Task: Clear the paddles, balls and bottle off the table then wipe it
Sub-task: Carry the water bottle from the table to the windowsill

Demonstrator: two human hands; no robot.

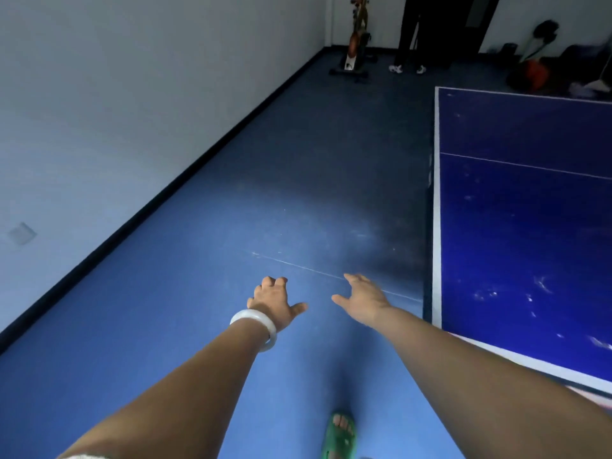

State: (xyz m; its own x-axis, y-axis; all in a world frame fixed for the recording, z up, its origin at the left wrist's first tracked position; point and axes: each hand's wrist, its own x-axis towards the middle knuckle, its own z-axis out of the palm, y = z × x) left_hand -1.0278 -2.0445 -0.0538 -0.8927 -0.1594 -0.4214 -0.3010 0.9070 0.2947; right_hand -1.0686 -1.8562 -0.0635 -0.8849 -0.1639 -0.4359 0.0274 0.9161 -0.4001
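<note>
A dark blue table tennis table with white edge lines fills the right side, its top marked with pale smears. No paddle, ball or bottle shows on the part in view. My left hand, with a white bangle at the wrist, reaches out over the blue floor left of the table, fingers loosely curled and holding nothing. My right hand stretches out beside it, fingers relaxed and holding nothing. Both hands are left of the table's near corner and touch nothing.
A white wall with a black skirting runs along the left. At the far end stand an exercise machine and a person's legs. Dark bags and an orange thing lie behind the table. My foot in a green sandal is below.
</note>
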